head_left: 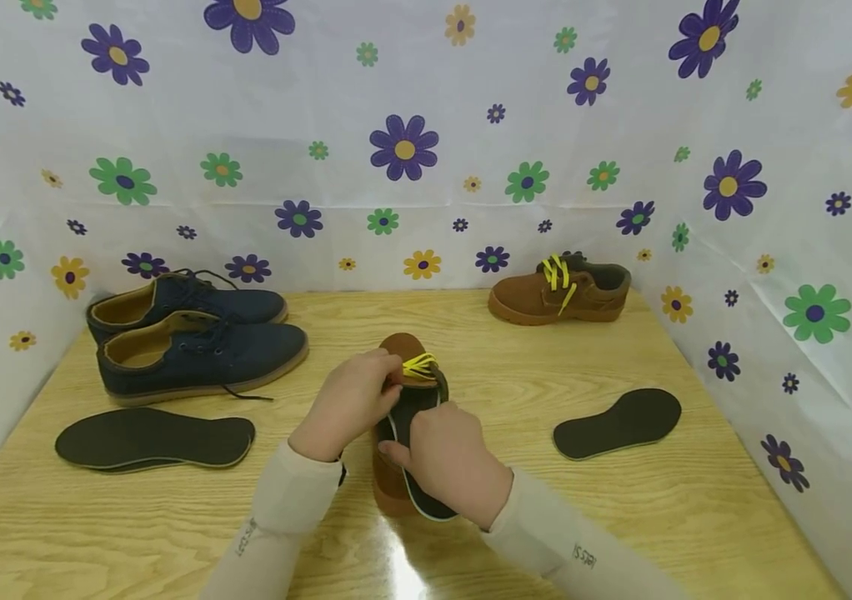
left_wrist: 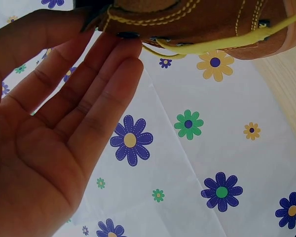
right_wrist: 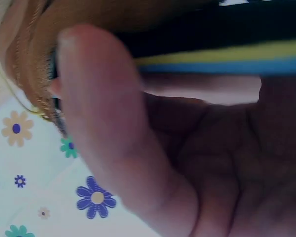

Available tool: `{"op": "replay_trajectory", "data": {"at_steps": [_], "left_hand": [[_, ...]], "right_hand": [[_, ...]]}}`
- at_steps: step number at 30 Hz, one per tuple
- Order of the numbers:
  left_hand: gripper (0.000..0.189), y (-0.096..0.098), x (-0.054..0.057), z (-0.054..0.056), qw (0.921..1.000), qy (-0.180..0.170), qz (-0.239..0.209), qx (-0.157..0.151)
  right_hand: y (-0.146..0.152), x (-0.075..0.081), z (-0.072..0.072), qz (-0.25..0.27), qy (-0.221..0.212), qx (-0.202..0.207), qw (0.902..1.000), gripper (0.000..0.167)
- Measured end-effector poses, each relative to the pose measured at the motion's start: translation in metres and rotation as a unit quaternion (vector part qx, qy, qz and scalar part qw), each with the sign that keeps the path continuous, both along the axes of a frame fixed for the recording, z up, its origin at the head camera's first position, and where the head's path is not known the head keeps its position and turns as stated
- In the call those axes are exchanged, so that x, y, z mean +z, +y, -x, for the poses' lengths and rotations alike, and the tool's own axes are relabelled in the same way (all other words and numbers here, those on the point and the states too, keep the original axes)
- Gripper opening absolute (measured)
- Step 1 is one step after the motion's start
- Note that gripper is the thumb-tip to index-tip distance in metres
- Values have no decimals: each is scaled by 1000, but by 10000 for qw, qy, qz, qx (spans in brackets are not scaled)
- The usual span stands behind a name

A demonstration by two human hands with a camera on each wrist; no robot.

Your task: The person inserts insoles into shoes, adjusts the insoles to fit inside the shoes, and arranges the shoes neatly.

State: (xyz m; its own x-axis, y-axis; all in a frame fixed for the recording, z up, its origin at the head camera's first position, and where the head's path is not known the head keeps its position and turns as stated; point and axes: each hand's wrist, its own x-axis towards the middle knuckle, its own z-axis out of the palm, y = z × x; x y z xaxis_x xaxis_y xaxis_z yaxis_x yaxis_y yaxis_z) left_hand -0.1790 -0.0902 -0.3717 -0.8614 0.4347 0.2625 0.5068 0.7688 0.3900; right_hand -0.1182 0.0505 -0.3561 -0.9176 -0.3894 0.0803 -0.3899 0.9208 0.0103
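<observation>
A brown shoe (head_left: 392, 496) with yellow laces (head_left: 419, 365) lies toe-away at the middle of the table. My left hand (head_left: 354, 396) pinches the edge of its opening beside the laces; the left wrist view shows thumb and fingertips at the dark tongue (left_wrist: 91, 12). In my right hand (head_left: 452, 458) is a black insole (head_left: 413, 400), gripped along its side. The insole's front reaches into the shoe's opening, while its rear end sticks out over the heel. Up close, the insole (right_wrist: 212, 34) shows a yellow and blue edge. Its front tip is hidden inside the shoe.
Another brown shoe (head_left: 553, 296) with yellow laces stands at the back right. Nearer on the right lies a black insole (head_left: 617, 423). Two dark blue shoes (head_left: 246, 354) stand at the left, with stacked black insoles (head_left: 152, 437) before them. Flowered cloth (head_left: 403, 67) walls the table.
</observation>
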Motion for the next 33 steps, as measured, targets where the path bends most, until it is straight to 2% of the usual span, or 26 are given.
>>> {"op": "replay_trajectory", "data": {"at_steps": [6, 8, 14, 20, 24, 30, 33], "left_hand": [[14, 1, 2, 0, 10000, 65, -9, 14], [14, 1, 3, 0, 10000, 84, 6, 17], [14, 1, 4, 0, 10000, 40, 46, 38], [13, 1, 3, -1, 10000, 37, 50, 30], [14, 2, 3, -1, 10000, 34, 64, 34], [14, 3, 2, 0, 10000, 20, 84, 27], [14, 3, 2, 0, 10000, 12, 90, 22]], "right_hand": [[9, 9, -18, 102, -786, 101, 9968, 61], [12, 10, -23, 169, -910, 64, 9957, 61], [15, 7, -34, 557, -490, -79, 9972, 56], [17, 7, -32, 1217, -200, -52, 9923, 52], [17, 8, -28, 1372, -181, -83, 9903, 55], [17, 11, -23, 1559, -532, -110, 9863, 54], [16, 12, -21, 1620, -575, -68, 9851, 53]]}}
